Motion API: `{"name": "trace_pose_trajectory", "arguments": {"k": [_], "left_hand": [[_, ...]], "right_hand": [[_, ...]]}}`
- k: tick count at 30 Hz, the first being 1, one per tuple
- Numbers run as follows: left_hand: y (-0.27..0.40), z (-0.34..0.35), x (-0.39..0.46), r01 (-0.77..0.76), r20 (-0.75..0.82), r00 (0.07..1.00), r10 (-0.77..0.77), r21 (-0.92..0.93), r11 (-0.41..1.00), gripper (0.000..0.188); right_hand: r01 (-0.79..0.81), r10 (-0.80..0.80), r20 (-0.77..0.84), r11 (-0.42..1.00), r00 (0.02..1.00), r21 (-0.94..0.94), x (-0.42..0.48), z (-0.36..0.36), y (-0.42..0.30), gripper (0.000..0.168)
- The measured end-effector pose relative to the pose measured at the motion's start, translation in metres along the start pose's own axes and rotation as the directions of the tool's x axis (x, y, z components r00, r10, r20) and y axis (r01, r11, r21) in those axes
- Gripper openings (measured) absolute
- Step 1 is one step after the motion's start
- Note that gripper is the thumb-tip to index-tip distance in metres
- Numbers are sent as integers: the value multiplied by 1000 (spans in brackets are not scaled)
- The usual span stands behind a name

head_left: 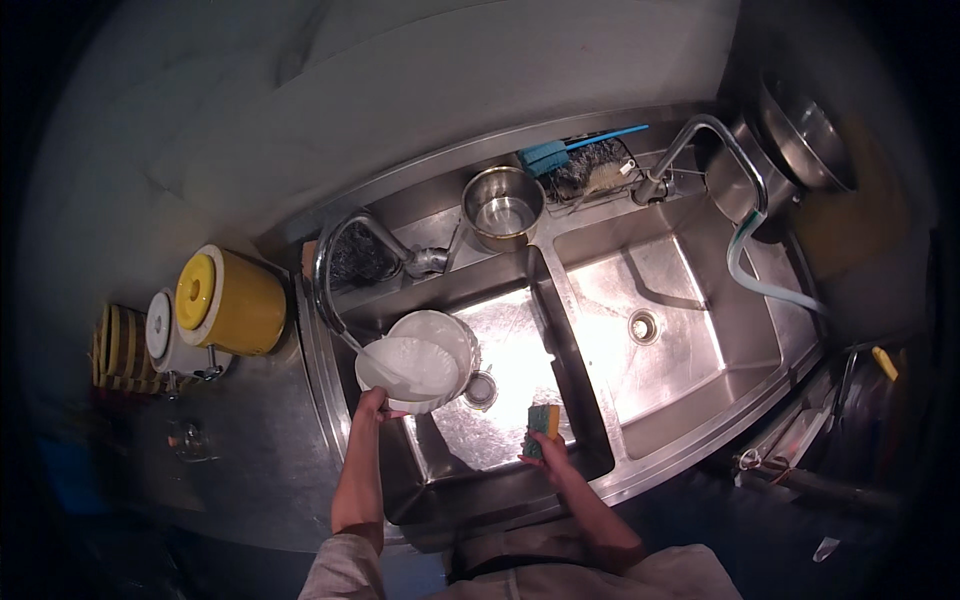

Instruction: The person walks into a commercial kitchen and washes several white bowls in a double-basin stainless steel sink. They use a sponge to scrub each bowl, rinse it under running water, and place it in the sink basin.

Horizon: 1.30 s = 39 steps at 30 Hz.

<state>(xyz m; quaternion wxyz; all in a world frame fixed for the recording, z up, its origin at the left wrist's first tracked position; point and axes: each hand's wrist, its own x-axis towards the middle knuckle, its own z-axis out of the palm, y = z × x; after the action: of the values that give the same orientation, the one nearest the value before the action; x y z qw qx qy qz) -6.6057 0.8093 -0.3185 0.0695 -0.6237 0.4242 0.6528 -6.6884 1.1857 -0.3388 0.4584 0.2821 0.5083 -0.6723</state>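
My left hand (373, 403) grips the near rim of a white fluted bowl (427, 369), tilted over the left basin (480, 442) of a stainless steel sink. Water from the left faucet (324, 270) runs into this bowl. Just behind it, and partly hidden by it, is another white round vessel (431, 324). A metal drain (481, 388) shows to the right of the bowl. Over the basin's near right part, my right hand (550, 451) holds a green and yellow scouring sponge (538, 427), apart from the bowl.
On the back ledge sit a steel pot (504, 210), a blue-handled brush (547, 156) and dark scouring pads (364, 253). A second faucet (720, 127) with a hose arches over the right basin (645, 375). Steel bowls (806, 139) stand far right; yellow (247, 300) and white (159, 330) lidded dispensers stand left.
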Motion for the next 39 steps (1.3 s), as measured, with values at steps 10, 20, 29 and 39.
{"name": "trace_pose_trajectory", "arguments": {"k": [10, 20, 29, 39], "left_hand": [[19, -114, 5, -208, -235, 779, 582, 778, 593, 35], [76, -23, -73, -5, -201, 733, 650, 954, 301, 42], [9, -72, -92, -373, 42, 921, 387, 379, 847, 35], [-107, -37, -143, -124, 25, 992, 122, 205, 971, 40]], "right_hand": [[-23, 6, 221, 997, 975, 73, -14, 7, 13, 26], [0, -14, 161, 996, 987, 88, -5, -14, 5, 29], [-16, 22, 223, 999, 975, -32, -20, -20, -3, 34], [323, -216, 308, 877, 927, -356, -49, -24, -32, 39]]}}
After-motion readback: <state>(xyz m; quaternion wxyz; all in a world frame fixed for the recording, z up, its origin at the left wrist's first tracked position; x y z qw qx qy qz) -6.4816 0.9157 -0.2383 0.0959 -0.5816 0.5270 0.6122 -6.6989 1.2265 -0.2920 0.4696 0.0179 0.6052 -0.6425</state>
